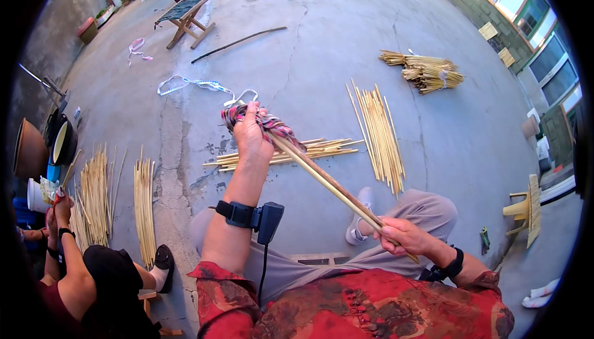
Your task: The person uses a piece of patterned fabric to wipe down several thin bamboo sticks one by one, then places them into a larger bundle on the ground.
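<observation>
From afar I see matt braided cloth (282, 130), smooth woody sticks (334, 186) reaching from it, and rough concrete floor (346, 35) beneath it.

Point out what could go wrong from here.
The patterned cloth might slip against the held sticks if the left hand loosens. The black cord hanging from the forearm device could snag on something. The crosswise sticks on the floor look unbound, so a knock might scatter them.
</observation>
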Motion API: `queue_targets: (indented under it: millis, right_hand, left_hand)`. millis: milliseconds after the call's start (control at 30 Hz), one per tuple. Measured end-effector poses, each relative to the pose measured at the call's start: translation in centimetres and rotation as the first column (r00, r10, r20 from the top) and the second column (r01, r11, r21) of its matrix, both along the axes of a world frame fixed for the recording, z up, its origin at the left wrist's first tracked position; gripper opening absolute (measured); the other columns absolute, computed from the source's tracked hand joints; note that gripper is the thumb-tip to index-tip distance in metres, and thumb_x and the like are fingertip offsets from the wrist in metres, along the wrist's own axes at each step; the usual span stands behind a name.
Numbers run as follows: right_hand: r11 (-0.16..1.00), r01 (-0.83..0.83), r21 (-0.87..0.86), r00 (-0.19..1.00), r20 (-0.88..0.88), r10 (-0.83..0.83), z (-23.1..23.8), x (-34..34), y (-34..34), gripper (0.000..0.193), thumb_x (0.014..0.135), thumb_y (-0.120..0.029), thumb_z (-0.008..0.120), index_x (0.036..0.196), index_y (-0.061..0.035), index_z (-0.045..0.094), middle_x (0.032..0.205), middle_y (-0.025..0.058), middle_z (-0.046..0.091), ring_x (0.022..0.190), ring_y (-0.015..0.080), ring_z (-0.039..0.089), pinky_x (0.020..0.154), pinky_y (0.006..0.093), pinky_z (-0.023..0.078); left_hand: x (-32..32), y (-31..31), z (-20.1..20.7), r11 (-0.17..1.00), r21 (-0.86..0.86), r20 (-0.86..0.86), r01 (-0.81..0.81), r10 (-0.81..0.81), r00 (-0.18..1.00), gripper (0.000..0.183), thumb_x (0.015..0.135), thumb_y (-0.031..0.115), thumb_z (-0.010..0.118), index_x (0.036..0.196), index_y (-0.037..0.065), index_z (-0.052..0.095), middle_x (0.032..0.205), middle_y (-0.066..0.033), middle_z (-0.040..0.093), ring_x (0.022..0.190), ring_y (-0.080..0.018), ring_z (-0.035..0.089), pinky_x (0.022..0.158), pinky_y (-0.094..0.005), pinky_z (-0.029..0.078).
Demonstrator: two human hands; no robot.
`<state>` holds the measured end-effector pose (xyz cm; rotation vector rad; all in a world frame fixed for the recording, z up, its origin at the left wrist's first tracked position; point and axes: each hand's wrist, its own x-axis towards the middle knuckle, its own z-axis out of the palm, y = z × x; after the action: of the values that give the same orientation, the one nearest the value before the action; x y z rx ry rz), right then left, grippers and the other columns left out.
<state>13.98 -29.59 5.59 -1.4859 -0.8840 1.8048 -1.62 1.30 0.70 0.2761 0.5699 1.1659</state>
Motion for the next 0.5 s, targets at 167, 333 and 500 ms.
queue_targets:
  millis: [167, 333, 500]
  right_hand:
    - [0.998, -0.054, -0.019, 0.966, 0.253, 0.057, -0.3, 3.2, -9.0, 0.023, 0.092, -0.023, 0.035, 0.092, -0.0046, 0.048, 0.060, -0.0007, 0.044, 0.042, 0.0046, 0.033, 0.038, 0.0177, 0.028]
    - [0.802, 0.566, 0.188, 0.793, 0.140, -0.593, 0.6, 2.8, -6.4, 0.022, 0.092, -0.017, 0.036, 0.105, -0.0031, 0.045, 0.063, 0.0005, 0.046, 0.044, 0.0031, 0.036, 0.041, 0.0157, 0.031]
    - [0.785, 0.427, 0.449, 0.857, 0.077, -0.510, -0.2, 0.5, 4.7, 0.021, 0.090, -0.011, 0.040, 0.108, -0.0029, 0.047, 0.069, 0.0004, 0.048, 0.049, 0.0022, 0.038, 0.042, 0.0160, 0.031]
  left_hand:
    - [-3.4, 3.9, 0.2, 0.976, -0.031, -0.065, -0.218, 0.215, 0.974, 0.025, 0.089, 0.027, 0.047, 0.093, 0.002, 0.051, 0.080, -0.0053, 0.053, 0.072, -0.0156, 0.051, 0.069, -0.0324, 0.045]
    - [-2.3, -0.6, 3.6, 0.976, 0.128, 0.148, 0.175, -0.194, 0.970, 0.049, 0.092, 0.038, 0.030, 0.115, -0.003, 0.045, 0.114, -0.0150, 0.052, 0.106, -0.0292, 0.049, 0.093, -0.0429, 0.036]
    - [-2.2, -3.2, 4.4, 0.908, 0.243, 0.196, 0.342, -0.391, 0.899, 0.054, 0.092, 0.043, 0.025, 0.120, -0.001, 0.041, 0.120, -0.0167, 0.047, 0.112, -0.0297, 0.044, 0.095, -0.0449, 0.034]
